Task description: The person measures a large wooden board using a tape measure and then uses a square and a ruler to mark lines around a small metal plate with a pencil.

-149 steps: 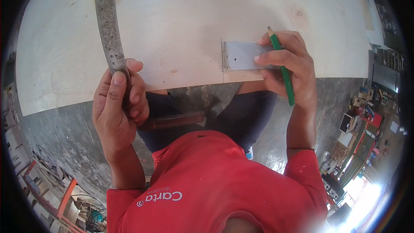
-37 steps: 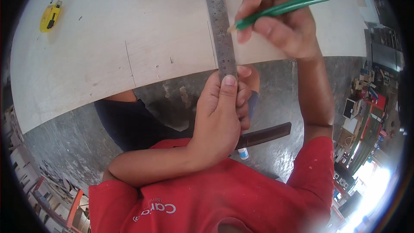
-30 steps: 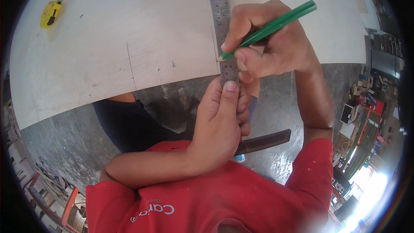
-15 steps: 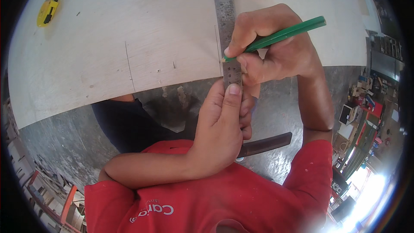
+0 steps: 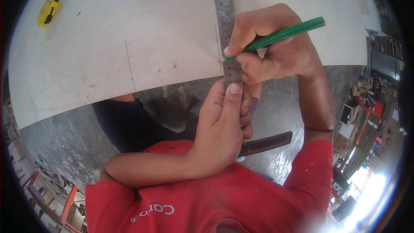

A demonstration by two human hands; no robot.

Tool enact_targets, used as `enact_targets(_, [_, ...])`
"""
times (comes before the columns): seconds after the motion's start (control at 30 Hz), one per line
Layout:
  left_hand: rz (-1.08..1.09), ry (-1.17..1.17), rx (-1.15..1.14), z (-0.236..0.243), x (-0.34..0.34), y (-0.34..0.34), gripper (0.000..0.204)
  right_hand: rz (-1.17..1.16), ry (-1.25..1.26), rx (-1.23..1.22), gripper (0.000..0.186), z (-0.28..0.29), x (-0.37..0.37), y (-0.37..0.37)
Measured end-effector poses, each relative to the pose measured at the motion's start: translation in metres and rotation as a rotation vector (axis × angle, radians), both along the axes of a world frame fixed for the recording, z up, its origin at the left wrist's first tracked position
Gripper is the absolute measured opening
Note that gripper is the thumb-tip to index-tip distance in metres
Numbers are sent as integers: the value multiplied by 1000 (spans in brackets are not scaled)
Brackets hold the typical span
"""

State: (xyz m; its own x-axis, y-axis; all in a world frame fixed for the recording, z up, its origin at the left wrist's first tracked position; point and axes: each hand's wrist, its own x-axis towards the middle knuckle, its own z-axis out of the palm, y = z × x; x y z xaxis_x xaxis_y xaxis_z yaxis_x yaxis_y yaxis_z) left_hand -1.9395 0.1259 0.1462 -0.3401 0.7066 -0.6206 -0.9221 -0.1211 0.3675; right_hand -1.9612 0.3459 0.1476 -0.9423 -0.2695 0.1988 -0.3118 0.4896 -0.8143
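A carpenter's square [image 5: 225, 8] lies with its graduated steel blade across a pale plywood sheet [image 5: 86, 64]. My left hand [image 5: 224, 116] is closed on the blade's near end, just off the sheet's edge, with the thumb on top. From under that hand a dark bar [image 5: 267, 143] sticks out to the right, roughly square to the blade; the join is hidden. In my right hand [image 5: 276, 45] is a green pencil [image 5: 284, 34], pinched near its point. The tip touches down at the blade's left edge, beside a thin pencil line [image 5: 216, 39]. Another drawn line [image 5: 130, 67] stands farther left.
A yellow tape measure or cutter-like tool [image 5: 48, 11] rests at the sheet's far left. Below the sheet's near edge is a grey, worn floor [image 5: 64, 133]. Shelves and cluttered goods [image 5: 366, 112] stand along the right, with stacked material [image 5: 39, 198] at the lower left.
Hardly anything differs. The pencil tip has edged very slightly upward along the blade; both hands keep their grips.
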Motion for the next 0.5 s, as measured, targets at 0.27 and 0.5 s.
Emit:
enact_targets(0.27, [1,-2,25,-2,1,-2,22,8,12,15,15,2,-1,-1])
enact_targets(0.5, [-11,-29,-2,4,-2,-1,21,28,-46,-36,13,5,0,0])
